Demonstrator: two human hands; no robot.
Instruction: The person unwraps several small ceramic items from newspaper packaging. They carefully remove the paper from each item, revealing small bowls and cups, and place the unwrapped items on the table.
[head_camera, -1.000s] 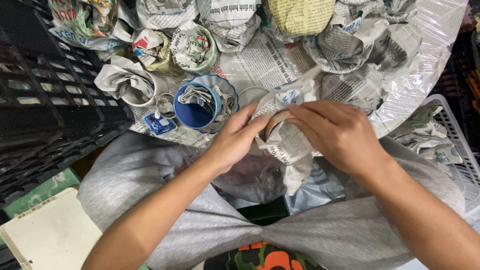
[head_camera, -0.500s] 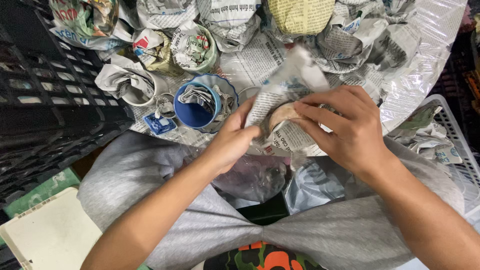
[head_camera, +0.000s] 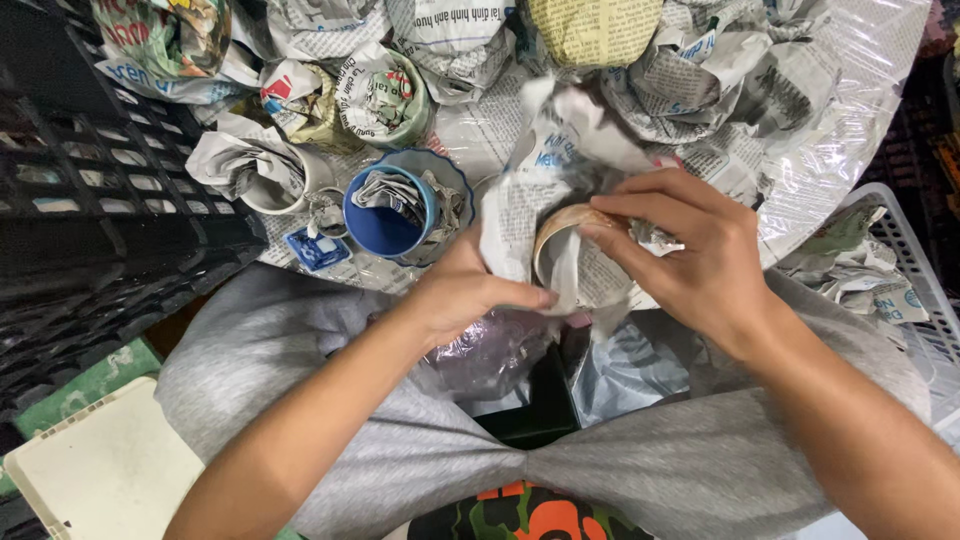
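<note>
The table (head_camera: 850, 90) filled the upper half of the frame, covered in clear plastic film over spread newspaper. A black plastic crate (head_camera: 90, 200) stood against its left edge, and a white lattice basket (head_camera: 915, 270) holding crumpled newspaper sat at the right edge. A cream tray (head_camera: 100, 470) lay in the lower left corner beside something green.

Left of centre on the table stood a blue cup (head_camera: 385, 225) stuffed with crumpled newspaper, and just to its left a white cup (head_camera: 275, 185) stuffed the same way. A small blue tag (head_camera: 318, 247) lay just below them. Newspaper-wrapped bundles (head_camera: 420, 40) crowded the top of the frame, one of them in yellowish paper (head_camera: 590, 30).

At the centre, both hands held a tan-rimmed cup (head_camera: 560, 250), mostly covered by a sheet of newspaper (head_camera: 540, 170). The left hand (head_camera: 465, 295) was closed on the paper and the cup's lower side, thumb pressed across. The right hand (head_camera: 700, 260) had its grip curled over the rim from the right, fingers pinching paper against it. The cup's material could not be told, perhaps ceramic. Below the hands, grey fabric (head_camera: 640, 460) stretched over the person's lap, with a crumpled clear plastic bag (head_camera: 490, 350) resting on it.
</note>
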